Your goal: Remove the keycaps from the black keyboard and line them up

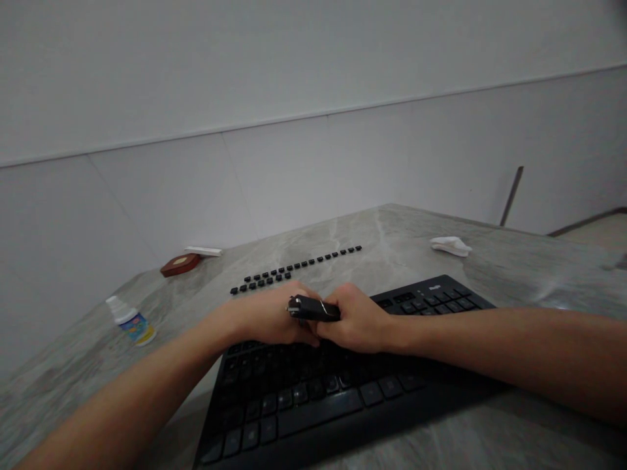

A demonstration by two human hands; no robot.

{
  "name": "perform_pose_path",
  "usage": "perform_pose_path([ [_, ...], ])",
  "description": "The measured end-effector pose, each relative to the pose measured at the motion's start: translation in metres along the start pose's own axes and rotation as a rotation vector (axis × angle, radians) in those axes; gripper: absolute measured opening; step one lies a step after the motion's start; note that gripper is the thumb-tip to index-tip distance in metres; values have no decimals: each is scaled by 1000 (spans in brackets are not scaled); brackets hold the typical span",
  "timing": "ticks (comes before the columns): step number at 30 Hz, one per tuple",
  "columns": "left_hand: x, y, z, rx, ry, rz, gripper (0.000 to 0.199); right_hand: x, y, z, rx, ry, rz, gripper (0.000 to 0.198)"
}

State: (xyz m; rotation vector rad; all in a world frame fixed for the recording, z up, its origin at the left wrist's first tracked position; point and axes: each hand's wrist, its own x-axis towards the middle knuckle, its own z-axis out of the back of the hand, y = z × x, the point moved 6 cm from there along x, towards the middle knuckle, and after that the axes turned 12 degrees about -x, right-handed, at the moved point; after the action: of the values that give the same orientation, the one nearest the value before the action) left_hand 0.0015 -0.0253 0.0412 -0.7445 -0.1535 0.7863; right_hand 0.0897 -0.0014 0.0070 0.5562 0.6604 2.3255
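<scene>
A black keyboard (321, 411) lies at an angle on the table, with some key places along its upper rows bare or in shadow. My right hand (360, 320) is closed around a black-handled tool (316, 309) with a shiny metal end that points left. What kind of tool it is, and whether its working tip touches a key, is hidden by my fingers. Against it, over the upper part of the keyboard, rests my left hand (281, 313), back upward and fingers bent down. Its fingertips are mostly hidden. Behind the hands, loose black keycaps (304, 263) lie in two rows.
On the left stands a tilted-looking white bottle (132, 321) with a blue and yellow label. A reddish-brown box (180, 264) and a white strip (204, 250) lie by the wall. A crumpled white cloth or tissue (450, 246) is at the back right of the grey marbled table (382, 228).
</scene>
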Motion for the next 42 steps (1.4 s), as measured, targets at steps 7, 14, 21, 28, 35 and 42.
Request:
perform_pose_path([
  [7, 0, 4, -3, 50, 0, 5, 6, 1, 0, -1, 0, -4, -6, 20],
  [14, 1, -1, -3, 38, -6, -18, 10, 1, 2, -1, -4, -14, 3, 20],
  [21, 0, -5, -4, 43, 18, -42, 13, 0, 5, 2, -28, -44, 3, 27],
  [28, 0, -7, -4, 56, 23, -68, 12, 1, 4, 0, -18, -61, -8, 27],
  [35, -1, -11, -3, 112, 54, -157, 10, -4, 10, 2, -90, -132, 32, 28],
  [42, -1, -14, -6, 249, 99, -251, 21, -17, 24, 0, -272, -225, 310, 25],
])
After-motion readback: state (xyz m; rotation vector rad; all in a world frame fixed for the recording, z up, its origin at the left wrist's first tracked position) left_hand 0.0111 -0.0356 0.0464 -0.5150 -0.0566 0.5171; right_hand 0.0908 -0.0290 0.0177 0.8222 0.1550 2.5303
